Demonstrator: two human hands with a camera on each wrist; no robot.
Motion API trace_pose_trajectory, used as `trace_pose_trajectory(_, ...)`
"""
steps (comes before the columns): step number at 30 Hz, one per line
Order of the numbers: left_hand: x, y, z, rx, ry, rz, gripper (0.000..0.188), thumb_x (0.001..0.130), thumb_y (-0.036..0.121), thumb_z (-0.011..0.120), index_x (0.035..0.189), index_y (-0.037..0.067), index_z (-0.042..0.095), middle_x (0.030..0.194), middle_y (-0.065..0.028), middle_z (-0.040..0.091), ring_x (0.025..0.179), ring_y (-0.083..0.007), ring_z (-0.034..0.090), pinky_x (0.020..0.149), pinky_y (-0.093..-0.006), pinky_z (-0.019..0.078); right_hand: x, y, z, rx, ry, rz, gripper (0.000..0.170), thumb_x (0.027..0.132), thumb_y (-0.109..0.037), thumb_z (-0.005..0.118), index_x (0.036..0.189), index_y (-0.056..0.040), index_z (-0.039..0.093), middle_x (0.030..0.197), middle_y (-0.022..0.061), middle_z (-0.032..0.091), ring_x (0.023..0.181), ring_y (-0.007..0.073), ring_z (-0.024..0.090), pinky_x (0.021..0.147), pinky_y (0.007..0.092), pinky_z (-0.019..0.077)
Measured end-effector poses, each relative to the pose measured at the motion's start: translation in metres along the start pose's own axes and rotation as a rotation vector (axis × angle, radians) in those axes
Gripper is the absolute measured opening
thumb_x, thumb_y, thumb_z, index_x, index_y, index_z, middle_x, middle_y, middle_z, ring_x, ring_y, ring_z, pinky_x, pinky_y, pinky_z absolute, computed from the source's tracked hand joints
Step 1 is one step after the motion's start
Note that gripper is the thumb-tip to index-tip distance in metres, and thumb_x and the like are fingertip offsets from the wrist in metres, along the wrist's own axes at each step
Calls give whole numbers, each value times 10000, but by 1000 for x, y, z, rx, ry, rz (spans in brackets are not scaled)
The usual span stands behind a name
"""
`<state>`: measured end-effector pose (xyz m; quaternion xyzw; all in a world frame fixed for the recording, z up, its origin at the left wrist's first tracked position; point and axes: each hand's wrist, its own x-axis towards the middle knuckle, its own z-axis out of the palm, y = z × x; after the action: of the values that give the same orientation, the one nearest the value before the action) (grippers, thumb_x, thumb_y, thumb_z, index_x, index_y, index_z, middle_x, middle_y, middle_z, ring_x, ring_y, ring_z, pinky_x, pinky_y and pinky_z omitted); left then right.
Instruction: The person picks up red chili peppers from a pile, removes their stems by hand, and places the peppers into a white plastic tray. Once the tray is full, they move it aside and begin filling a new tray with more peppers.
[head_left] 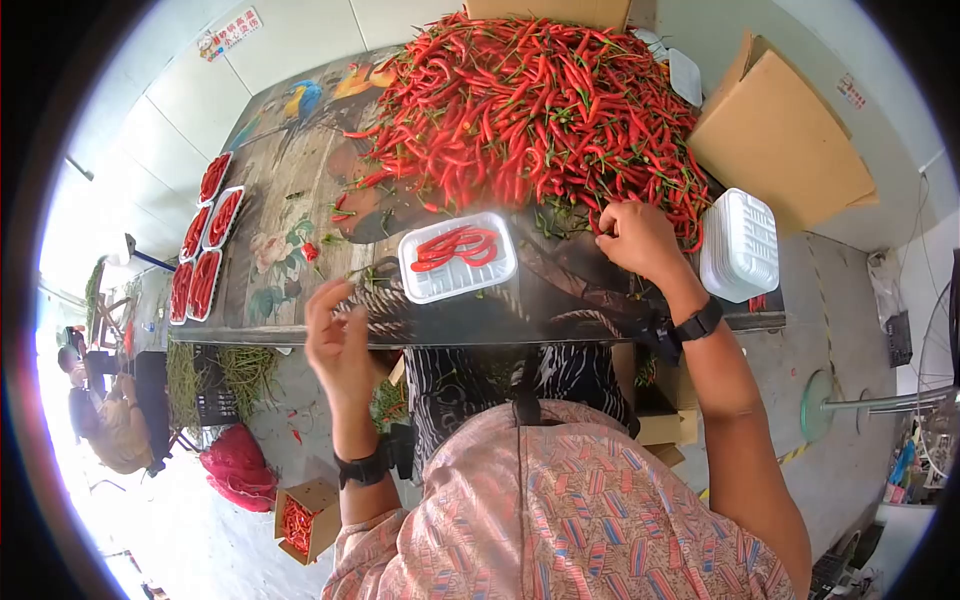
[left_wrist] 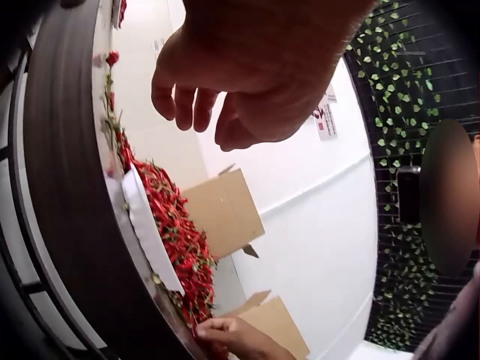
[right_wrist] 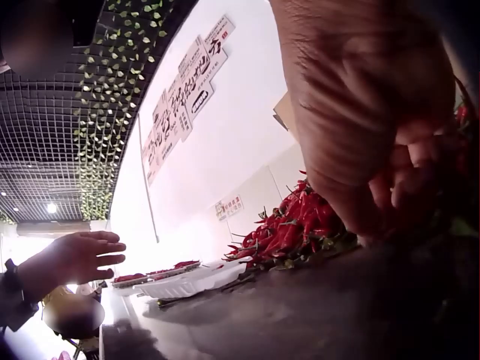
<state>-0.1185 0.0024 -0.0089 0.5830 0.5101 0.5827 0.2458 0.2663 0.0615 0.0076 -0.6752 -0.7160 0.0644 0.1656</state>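
A white tray (head_left: 459, 290) on the table holds several red chilies (head_left: 455, 248). Left of and below it, my left hand (head_left: 343, 350) hovers at the table's front edge, fingers loosely bent and empty; the left wrist view shows this hand (left_wrist: 247, 75) in the air. At the lower right of the big chili pile (head_left: 540, 110), my right hand (head_left: 645, 243) has its thumb and fingertips together on a chili at the pile's edge. The right wrist view has that hand (right_wrist: 367, 112) bent down to the tabletop, its fingertips partly hidden.
Several filled trays (head_left: 205, 285) line the table's left side. A stack of empty white trays (head_left: 742, 245) stands at the right, beside a cardboard box (head_left: 785, 135). Loose chilies and stems lie before the pile. Another person (head_left: 112, 420) is at the far left.
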Motion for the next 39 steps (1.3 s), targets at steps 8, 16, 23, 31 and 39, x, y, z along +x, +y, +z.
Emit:
trace_pose_trajectory(8, 5, 50, 65, 48, -348, 163, 253, 809, -39, 661, 1053, 26, 667, 1137, -107, 646, 1036, -222, 618, 832, -305, 477, -3, -8, 4, -30, -28, 29, 210, 775, -244, 744, 715, -50, 693, 648, 117, 661, 651, 289, 676, 630, 397, 519)
trace_pose_trajectory(16, 11, 63, 114, -31, -574, 221, 254, 817, -14, 660, 1067, 29, 670, 1091, -83, 643, 960, -191, 606, 776, -292, 483, -1, 0, -25, 1027, 20, 292, 210, 901, -221, 673, 788, -44, 691, 635, -41, 558, 516, 46, 441, 474, 227, 308)
trace_pose_trajectory(23, 21, 78, 157, -12, -570, 262, 311, 759, 35, 753, 1053, 17, 651, 979, -150, 626, 859, -289, 646, 719, -367, 514, -15, -36, -29, 1418, -33, 302, 199, 928, -240, 674, 825, -70, 674, 680, -17, 598, 522, 37, 447, 476, 202, 292)
trace_pose_trajectory(31, 17, 66, 149, -6, -489, 113, 257, 829, 61, 741, 1062, 13, 642, 879, -100, 664, 779, -212, 661, 672, -341, 515, -26, -67, -26, 1364, -44, 119, 170, 954, -194, 658, 991, -32, 697, 788, 4, 657, 593, 28, 469, 527, 187, 352)
trace_pose_trajectory(39, 17, 46, 121, -1017, -579, -561, 142, 983, 105, 624, 1101, 29, 646, 950, -30, 690, 854, -115, 652, 770, -245, 507, -38, -84, -10, 699, 242, -376, 187, 809, 10, 730, 993, -24, 730, 854, 51, 692, 684, 87, 605, 605, 247, 471)
